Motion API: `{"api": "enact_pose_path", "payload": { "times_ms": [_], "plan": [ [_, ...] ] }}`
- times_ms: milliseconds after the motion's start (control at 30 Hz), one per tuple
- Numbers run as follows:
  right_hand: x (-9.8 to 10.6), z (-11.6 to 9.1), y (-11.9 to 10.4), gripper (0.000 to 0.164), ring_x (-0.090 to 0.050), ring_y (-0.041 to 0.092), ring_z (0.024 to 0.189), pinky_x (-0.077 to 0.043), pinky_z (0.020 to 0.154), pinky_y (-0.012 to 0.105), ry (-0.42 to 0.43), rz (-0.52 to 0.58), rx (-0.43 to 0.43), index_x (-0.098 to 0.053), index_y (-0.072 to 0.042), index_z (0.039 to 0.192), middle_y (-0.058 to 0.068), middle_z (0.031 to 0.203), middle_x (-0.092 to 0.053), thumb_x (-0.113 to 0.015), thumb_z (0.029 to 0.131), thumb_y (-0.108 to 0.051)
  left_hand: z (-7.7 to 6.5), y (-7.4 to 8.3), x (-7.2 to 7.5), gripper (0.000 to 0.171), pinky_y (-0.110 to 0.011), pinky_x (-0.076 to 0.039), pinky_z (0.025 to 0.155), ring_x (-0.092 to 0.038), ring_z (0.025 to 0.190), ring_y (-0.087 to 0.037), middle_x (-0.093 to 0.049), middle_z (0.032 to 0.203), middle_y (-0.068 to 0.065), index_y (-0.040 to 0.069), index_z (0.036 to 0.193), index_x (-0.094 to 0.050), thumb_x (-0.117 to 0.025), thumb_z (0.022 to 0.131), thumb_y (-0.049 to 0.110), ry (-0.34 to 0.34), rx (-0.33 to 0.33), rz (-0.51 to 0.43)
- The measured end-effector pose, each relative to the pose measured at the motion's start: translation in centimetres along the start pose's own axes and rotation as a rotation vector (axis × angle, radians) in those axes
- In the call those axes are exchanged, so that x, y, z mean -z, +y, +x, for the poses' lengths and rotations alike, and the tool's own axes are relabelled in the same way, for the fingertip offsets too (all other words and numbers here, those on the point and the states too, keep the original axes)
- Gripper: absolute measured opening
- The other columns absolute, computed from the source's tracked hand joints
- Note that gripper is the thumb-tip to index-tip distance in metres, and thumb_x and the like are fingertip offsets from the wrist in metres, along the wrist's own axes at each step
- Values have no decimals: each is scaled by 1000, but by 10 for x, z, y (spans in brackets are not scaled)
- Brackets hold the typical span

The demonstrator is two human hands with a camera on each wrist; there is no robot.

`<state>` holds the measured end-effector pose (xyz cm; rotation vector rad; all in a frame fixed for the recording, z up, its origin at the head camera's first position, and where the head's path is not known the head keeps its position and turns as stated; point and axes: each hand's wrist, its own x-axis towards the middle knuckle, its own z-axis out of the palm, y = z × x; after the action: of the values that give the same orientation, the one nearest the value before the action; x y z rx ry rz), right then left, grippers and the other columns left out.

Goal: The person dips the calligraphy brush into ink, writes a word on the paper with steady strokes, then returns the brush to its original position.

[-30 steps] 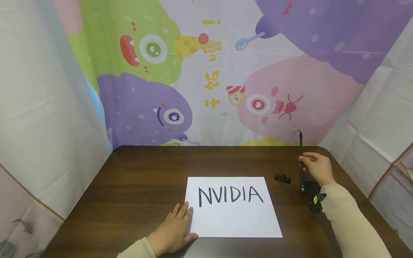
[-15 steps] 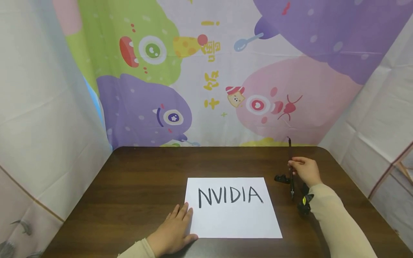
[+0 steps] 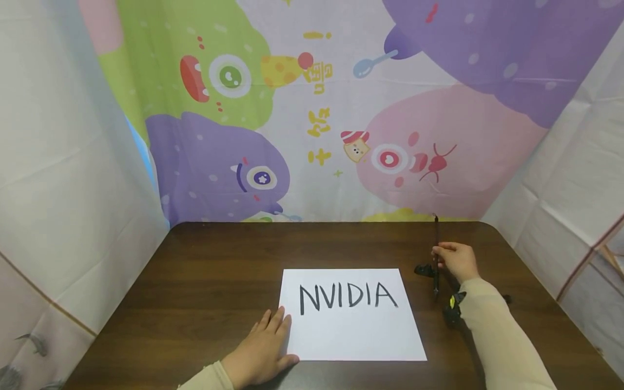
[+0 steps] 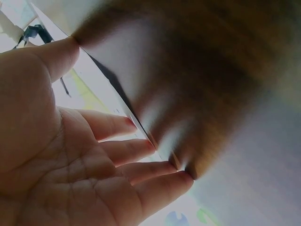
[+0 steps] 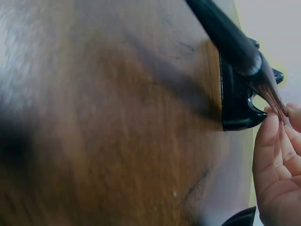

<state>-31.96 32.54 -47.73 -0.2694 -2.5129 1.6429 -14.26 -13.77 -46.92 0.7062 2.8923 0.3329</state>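
A writing brush (image 3: 436, 283) with a dark handle is pinched between the thumb and fingers of my right hand (image 3: 458, 260). Its bristle end points toward me, and it overlaps a small black brush rest (image 3: 423, 270) in the head view. From the right wrist, the brush (image 5: 230, 42) passes close over the notched rest (image 5: 237, 110). My left hand (image 3: 260, 346) lies with fingers spread on the left edge of a white sheet of paper (image 3: 356, 336), which bears "NVIDIA" in black strokes. In the left wrist view, the fingertips (image 4: 127, 123) touch down along the sheet's edge.
The brown wooden table (image 3: 219, 260) ends at a cartoon-printed curtain (image 3: 322, 195). A black wrist camera (image 3: 453, 310) sits at the right wrist. Beyond the right sleeve (image 3: 497, 330) a bit of a black object (image 3: 507, 299) shows, the remainder hidden.
My right hand has carried the brush left and toward me, from the black dish-like object over to the brush rest. The sleeve now covers most of that object. The left hand stays put.
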Motion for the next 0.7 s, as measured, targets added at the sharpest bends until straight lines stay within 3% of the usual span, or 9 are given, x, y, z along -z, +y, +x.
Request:
{"api": "enact_pose_path", "payload": {
  "times_ms": [300,533,700],
  "plan": [
    [-4,1,0,44,-60,-2,64,-55,59,18,-12,3,-34,-52,17,129,-5,82,-70,-59,96,-12,0,1,1,81,-67,-39,102,-35,136,-56,-36,151,-29,-6,141,-45,-67,87,50,7,2,1],
    [-3,2,-2,44,-60,-3,70,-57,62,19,-44,-66,-31,-49,18,130,20,106,-72,-55,97,-10,1,1,2,82,-68,-38,102,-32,138,-56,-33,154,-28,-4,144,-42,-66,88,50,-36,32,-14],
    [-3,2,-2,45,-59,-3,69,-57,62,19,-54,-108,-25,-49,19,130,27,113,-68,-56,96,-9,1,2,2,82,-68,-37,103,-32,138,-56,-33,154,-28,-4,144,-42,-66,88,50,-36,33,-20]
  ]
}}
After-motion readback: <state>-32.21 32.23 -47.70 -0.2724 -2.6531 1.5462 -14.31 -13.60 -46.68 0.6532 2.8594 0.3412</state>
